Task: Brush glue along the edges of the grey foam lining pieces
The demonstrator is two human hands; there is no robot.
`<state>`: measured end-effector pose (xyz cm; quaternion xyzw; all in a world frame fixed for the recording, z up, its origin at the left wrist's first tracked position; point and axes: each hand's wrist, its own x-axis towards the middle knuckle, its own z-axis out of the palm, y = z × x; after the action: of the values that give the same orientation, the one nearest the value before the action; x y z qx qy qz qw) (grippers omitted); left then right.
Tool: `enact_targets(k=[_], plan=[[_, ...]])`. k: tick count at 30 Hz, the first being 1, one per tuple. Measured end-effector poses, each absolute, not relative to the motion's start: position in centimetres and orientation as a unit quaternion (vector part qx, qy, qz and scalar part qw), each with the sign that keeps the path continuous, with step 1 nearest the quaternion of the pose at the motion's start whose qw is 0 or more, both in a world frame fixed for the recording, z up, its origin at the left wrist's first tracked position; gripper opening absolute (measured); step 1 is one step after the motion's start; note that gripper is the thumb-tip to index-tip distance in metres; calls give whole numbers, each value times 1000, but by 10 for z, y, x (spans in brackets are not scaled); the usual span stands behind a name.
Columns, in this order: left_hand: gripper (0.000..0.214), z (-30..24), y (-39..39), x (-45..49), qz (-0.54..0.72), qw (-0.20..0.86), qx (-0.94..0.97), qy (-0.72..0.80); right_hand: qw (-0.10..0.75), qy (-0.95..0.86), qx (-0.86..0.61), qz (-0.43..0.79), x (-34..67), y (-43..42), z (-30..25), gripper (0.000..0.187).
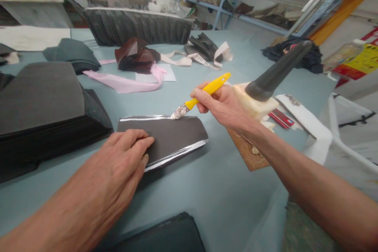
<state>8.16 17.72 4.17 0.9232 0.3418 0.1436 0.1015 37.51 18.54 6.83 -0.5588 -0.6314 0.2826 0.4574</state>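
Observation:
A stack of dark, trapezoid leather-like pieces [177, 134] lies on the table, with wet white streaks along its far and near long edges. My left hand [124, 157] presses on its left end, fingers bent and close together on top, thumb by the near edge. In my right hand [215, 100] is a paintbrush [217, 83] with a yellow handle, pinched between thumb and fingers. The white-coated bristles touch the far edge of the stack. Beside my right wrist, a dark tapered handle [279, 73] rises from a pale block [255, 100], above a brown board [246, 149].
Large stacks of dark pieces [44, 98] lie at the left, another dark piece [159, 236] at the near edge. Brown scraps [134, 55], a pink strip [124, 82] and a long row of dark pieces [138, 27] are farther back. A red box [280, 118] sits at right.

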Motion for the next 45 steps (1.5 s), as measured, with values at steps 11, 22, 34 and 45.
enact_targets(k=[11, 22, 34, 45], plan=[[61, 51, 180, 84, 95, 129, 925, 345, 452, -628, -598, 209, 407, 157, 72, 49], [89, 62, 200, 68, 21, 131, 939, 317, 554, -550, -593, 201, 394, 117, 78, 43], [64, 61, 194, 48, 56, 184, 937, 291, 568, -537, -564, 266, 340, 100, 60, 45], [52, 55, 202, 47, 79, 176, 944, 268, 576, -520, -571, 268, 347, 92, 51, 37]])
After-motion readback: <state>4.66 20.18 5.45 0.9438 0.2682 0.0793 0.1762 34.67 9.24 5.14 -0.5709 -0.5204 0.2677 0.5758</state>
